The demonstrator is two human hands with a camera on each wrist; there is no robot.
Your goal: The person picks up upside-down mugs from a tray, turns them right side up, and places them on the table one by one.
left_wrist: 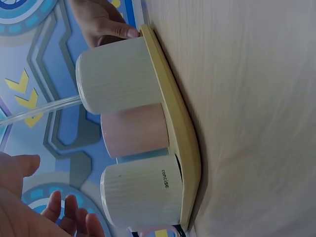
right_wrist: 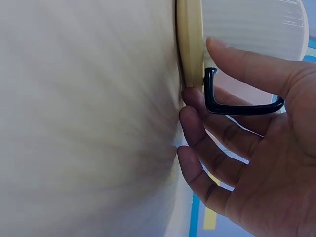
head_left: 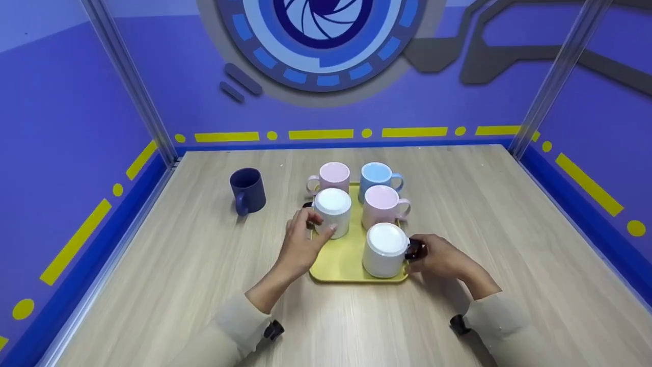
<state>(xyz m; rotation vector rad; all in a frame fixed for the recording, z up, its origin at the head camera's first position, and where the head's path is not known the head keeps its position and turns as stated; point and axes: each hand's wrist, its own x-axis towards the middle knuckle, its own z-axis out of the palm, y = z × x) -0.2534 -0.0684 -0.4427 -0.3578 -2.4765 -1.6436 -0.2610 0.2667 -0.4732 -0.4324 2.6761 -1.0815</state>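
A yellow tray (head_left: pixel 336 260) bears two white mugs standing upside down, the left one (head_left: pixel 332 211) and the front right one (head_left: pixel 385 250), with black handles. Two pink mugs (head_left: pixel 334 174) and a light blue mug (head_left: pixel 376 174) stand behind them. My left hand (head_left: pixel 300 242) is by the left white mug, its fingers loosely bent; the left wrist view shows a gap between them. Around the black handle (right_wrist: pixel 242 108) of the front right mug, my right hand (right_wrist: pixel 252 128) has its thumb on one side and relaxed fingers on the other, fingertips by the tray's edge.
A dark blue mug (head_left: pixel 248 191) stands upright on the wooden table (head_left: pixel 229 285), left of the tray. Blue patterned panels (head_left: pixel 168 81) enclose the table at the back and both sides.
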